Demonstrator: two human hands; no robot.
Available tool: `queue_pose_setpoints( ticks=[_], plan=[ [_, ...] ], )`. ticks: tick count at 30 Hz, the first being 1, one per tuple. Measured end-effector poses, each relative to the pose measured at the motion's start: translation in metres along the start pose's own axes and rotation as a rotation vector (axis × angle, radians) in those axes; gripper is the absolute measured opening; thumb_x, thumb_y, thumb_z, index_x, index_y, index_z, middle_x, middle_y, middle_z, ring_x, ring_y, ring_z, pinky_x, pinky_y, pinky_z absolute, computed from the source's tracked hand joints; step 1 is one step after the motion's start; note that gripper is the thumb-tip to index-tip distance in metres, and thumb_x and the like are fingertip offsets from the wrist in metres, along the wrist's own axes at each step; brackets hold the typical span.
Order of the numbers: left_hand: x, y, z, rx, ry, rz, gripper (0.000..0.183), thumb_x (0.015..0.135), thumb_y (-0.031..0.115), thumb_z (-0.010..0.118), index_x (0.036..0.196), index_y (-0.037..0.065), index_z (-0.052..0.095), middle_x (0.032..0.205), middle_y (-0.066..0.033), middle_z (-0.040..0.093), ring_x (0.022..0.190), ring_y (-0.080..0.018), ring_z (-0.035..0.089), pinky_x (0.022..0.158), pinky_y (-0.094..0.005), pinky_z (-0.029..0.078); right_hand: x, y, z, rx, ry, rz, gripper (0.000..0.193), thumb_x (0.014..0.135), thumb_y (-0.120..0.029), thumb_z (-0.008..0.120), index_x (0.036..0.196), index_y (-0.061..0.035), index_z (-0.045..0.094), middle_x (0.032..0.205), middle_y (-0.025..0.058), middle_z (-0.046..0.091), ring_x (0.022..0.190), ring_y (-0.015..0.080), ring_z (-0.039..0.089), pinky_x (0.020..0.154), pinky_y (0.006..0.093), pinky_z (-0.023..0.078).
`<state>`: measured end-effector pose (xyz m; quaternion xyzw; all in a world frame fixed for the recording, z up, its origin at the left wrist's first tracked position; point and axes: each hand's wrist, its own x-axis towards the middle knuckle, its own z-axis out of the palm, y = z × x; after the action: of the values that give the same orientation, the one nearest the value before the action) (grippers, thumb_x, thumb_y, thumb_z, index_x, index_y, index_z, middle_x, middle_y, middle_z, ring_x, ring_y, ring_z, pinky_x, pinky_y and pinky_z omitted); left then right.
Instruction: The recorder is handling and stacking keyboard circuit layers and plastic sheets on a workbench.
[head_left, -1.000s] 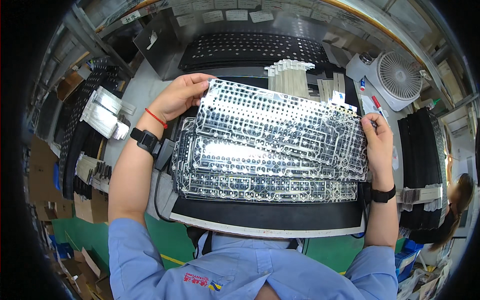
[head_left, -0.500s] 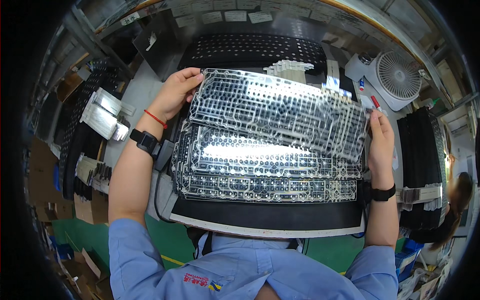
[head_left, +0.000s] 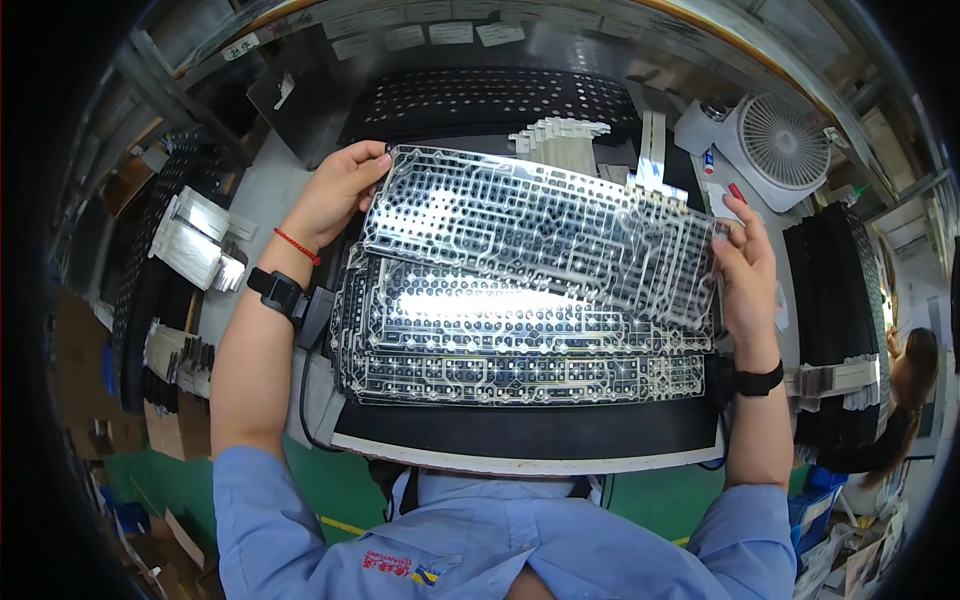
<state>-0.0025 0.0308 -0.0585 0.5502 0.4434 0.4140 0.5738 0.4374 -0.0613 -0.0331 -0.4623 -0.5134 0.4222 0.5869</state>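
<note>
Left hand: the left hand (head_left: 350, 190) pinches the sheet's left upper corner between thumb and fingers; silver strips (head_left: 190, 245) lie to its left.
Sheet: the clear, printed sheet (head_left: 510, 215) spans the gap between both hands, slanting down toward the right one. Gripping it at both ends looks done; letting go of it is not.
Stack: more such sheets (head_left: 520, 380) lie below and between the hands, on the surface (head_left: 560, 465), with staggered left edges. The held sheet overlaps them at an angle, not in line with them. Several layers are left there; how many, I cannot count.
Tail: a pale tail (head_left: 652, 150), left of the right hand and above it, seems to belong to the held sheet.
Right hand: the right hand (head_left: 748, 265) pinches the sheet's right end, thumb nearest the wearer; a fan (head_left: 785, 145) stands beyond it, black panels (head_left: 825, 310) to its right.
Left fingers: partly behind the corner, so their exact hold is hidden.
Stack's far side: covered by the held sheet; whether the two touch is not clear.
Glare: a white patch right of the left hand washes out the printed lines on the stack.
Right fingertips: some are hard to separate from the sheet's edge.
Picture's rim: curved and dark on both sides, cutting off whatever lies farther out from each hand.
</note>
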Motion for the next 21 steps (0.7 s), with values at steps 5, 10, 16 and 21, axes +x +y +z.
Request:
queue_pose_setpoints(
  ticks=[5,10,16,21],
  plan=[
    [-0.001,0.003,0.008,0.016,-0.024,-0.004,0.016,0.095,0.017,0.054,0.104,0.004,0.058,0.080,0.0053,0.057,0.059,0.0008,0.045,0.051,-0.0141,0.037,-0.004,0.002,-0.002,-0.616,-0.039,-0.078,0.036,0.072,-0.020,0.080,0.099,-0.0007,0.066,0.086,0.0013,0.061,0.078,0.0072,0.053,0.067,0.0221,0.042],
    [-0.003,0.003,0.009,0.008,-0.058,-0.001,0.015,0.095,0.016,0.054,0.104,0.004,0.058,0.081,0.0047,0.058,0.059,0.0009,0.046,0.051,-0.0137,0.037,-0.009,0.000,0.006,-0.755,-0.067,-0.181,0.035,0.070,-0.019,0.080,0.093,0.0020,0.063,0.082,0.0061,0.062,0.075,0.0122,0.057,0.067,0.0254,0.045],
    [-0.001,-0.001,0.004,-0.011,-0.057,-0.016,0.015,0.095,0.016,0.055,0.104,0.004,0.059,0.079,0.0050,0.058,0.059,0.0009,0.046,0.049,-0.0135,0.037,-0.006,0.001,0.002,-0.729,-0.112,-0.061,0.019,0.083,-0.014,0.068,0.089,0.0036,0.065,0.075,0.0045,0.062,0.071,0.0103,0.056,0.066,0.0242,0.044],
    [0.000,-0.003,0.002,-0.009,-0.070,-0.028,0.015,0.094,0.016,0.056,0.104,0.005,0.060,0.078,0.0055,0.059,0.059,0.0011,0.046,0.049,-0.0139,0.036,-0.003,0.009,-0.005,-0.600,-0.092,-0.008,0.017,0.090,-0.013,0.060,0.093,0.0034,0.065,0.076,0.0004,0.061,0.070,0.0067,0.053,0.066,0.0222,0.042]
  ],
)
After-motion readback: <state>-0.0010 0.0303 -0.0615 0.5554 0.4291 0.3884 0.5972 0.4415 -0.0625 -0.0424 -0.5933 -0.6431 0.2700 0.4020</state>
